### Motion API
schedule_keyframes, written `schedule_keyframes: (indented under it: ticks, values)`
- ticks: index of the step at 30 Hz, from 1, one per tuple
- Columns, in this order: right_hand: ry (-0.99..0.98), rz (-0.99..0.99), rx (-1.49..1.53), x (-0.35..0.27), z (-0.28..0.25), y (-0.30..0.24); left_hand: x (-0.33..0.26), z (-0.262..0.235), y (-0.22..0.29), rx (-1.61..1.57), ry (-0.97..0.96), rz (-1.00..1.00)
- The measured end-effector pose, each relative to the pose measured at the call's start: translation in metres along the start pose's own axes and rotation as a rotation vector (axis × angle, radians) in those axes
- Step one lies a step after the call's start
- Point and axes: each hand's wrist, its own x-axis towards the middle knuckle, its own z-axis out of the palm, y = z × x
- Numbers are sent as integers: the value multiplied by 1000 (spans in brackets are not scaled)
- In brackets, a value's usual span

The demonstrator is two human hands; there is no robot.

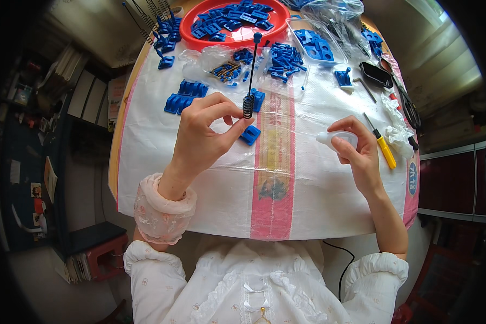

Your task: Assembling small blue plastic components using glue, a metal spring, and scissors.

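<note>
A: Left hand (202, 127) is up over the table (308, 194), fingers pinched shut on a black spring (248, 106), a tight coil with a long straight rod rising from it to a small blue cap (257, 37).

B: And the right hand (356, 151)?

A: Curled around a small clear bottle (335, 139), soft plastic by the look, nozzle pointing left toward the spring. Firm hold, fingers wrapped.

B: So which step is this?

A: My read is that spring and bottle are being brought together, perhaps for a drop onto the coil. They're apart now. That would call for a steady pinch, the nozzle brought close, and a gentle squeeze.

B: What's around them?

A: A blue clip (250, 134) lies just below the spring on the glossy woven cover. Further back there's a red tray (191, 29) heaped with blue plastic parts, plus crinkly clear bags. At right lies a yellow-handled screwdriver (381, 142).
</note>
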Motion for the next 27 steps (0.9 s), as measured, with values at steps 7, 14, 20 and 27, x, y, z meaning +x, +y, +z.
schedule_keyframes:
  ticks: [7,14,20,27]
  values:
    - [2,8,5,2,-1,4,-1,0,0,4,-6,1]
    - [9,-12,-5,3,1,4,-1,0,0,1,-8,-3]
    - [13,0,7,2,-1,3,0,0,0,4,-12,-3]
    - [10,-4,5,3,0,2,-1,0,0,-1,-13,-4]
